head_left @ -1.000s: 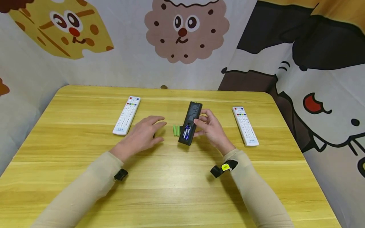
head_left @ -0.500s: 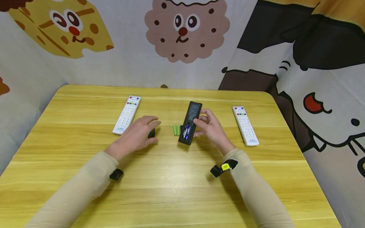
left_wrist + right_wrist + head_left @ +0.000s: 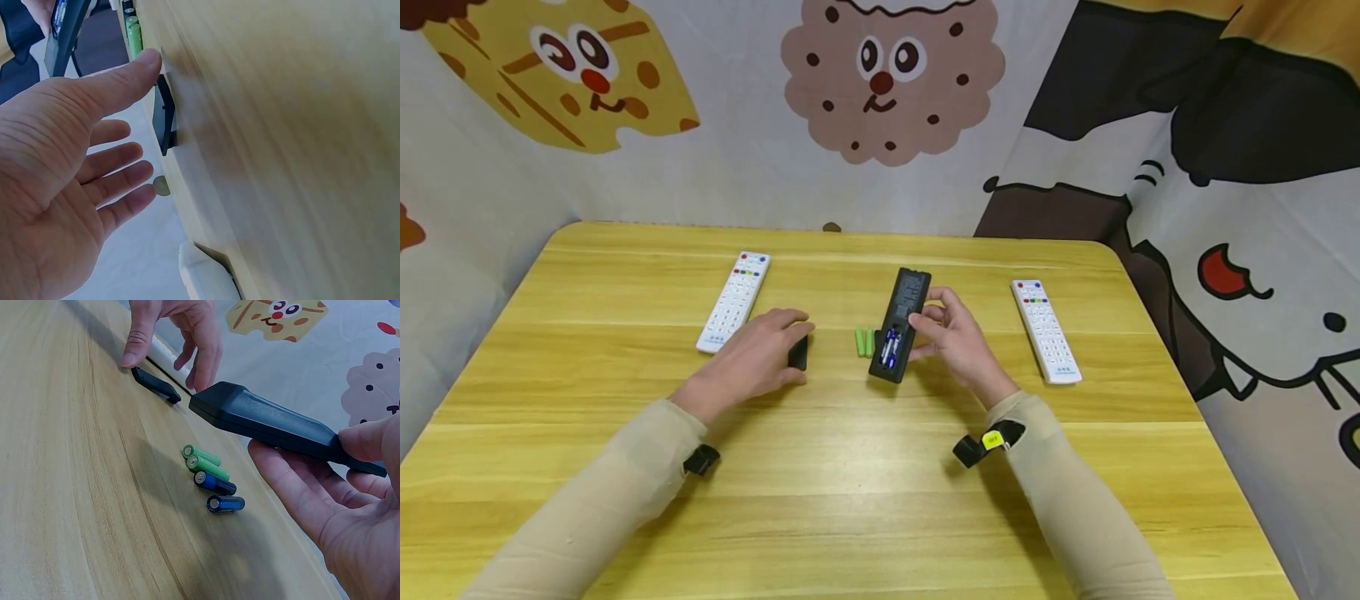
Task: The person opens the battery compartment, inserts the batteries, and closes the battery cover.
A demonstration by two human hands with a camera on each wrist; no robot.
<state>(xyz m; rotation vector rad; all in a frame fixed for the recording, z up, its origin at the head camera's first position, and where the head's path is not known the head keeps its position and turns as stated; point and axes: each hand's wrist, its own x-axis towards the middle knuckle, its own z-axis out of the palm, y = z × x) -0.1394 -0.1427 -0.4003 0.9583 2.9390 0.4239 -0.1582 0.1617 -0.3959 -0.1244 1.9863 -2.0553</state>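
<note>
My right hand (image 3: 957,343) holds a black remote control (image 3: 907,293) above the table, thumb on its back, fingers beneath. Its uncovered battery compartment faces up, with blue batteries (image 3: 891,347) inside. My left hand (image 3: 748,357) is low over the black battery cover (image 3: 798,353), which lies on the table. In the left wrist view its fingers are spread and fairly straight, the thumb tip right by the cover's edge. Between the hands lie two green batteries (image 3: 208,467) and two dark blue batteries (image 3: 215,484) in a row; the remote mostly hides the blue pair in the head view.
A white remote control (image 3: 733,304) lies on the table just beyond my left hand. Another white remote (image 3: 1047,333) lies to the right of my right hand. Behind the wooden table (image 3: 865,500) hangs a cloth printed with cartoon figures (image 3: 891,92).
My left hand has moved left and back over the battery cover, which now shows between thumb and fingers. The right hand and the black remote have stayed nearly still.
</note>
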